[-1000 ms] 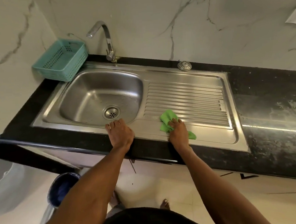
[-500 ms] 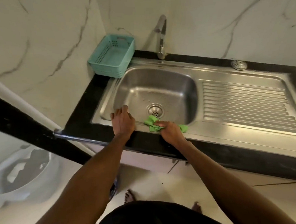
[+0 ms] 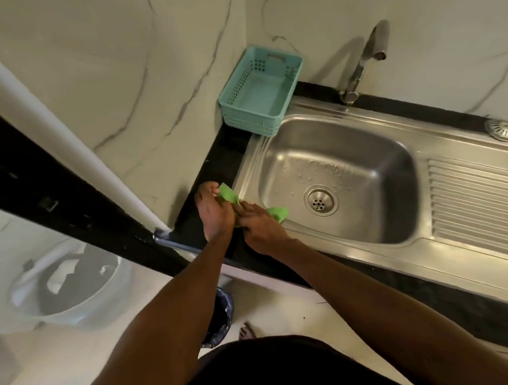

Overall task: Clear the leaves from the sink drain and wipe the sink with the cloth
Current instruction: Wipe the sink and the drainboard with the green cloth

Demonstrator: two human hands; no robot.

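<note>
The steel sink (image 3: 344,228) has a wet bowl and a bare drain (image 3: 320,201); I see no leaves in it. A green cloth (image 3: 228,193) lies at the sink's front left corner, held between both hands. My left hand (image 3: 213,212) pinches its left end over the black counter. My right hand (image 3: 261,225) grips its right part on the sink's rim, with a green end poking out toward the bowl.
A teal plastic basket (image 3: 262,91) stands at the back left corner beside the tap (image 3: 363,58). A steel strainer cap (image 3: 501,129) lies at the back right, the ribbed drainboard (image 3: 482,203) to the right. A dark bin (image 3: 221,318) stands on the floor below.
My right hand slid the cloth leftward along the front rim from the drainboard to the sink's left corner. My left hand left the rim and took hold of the cloth's end.
</note>
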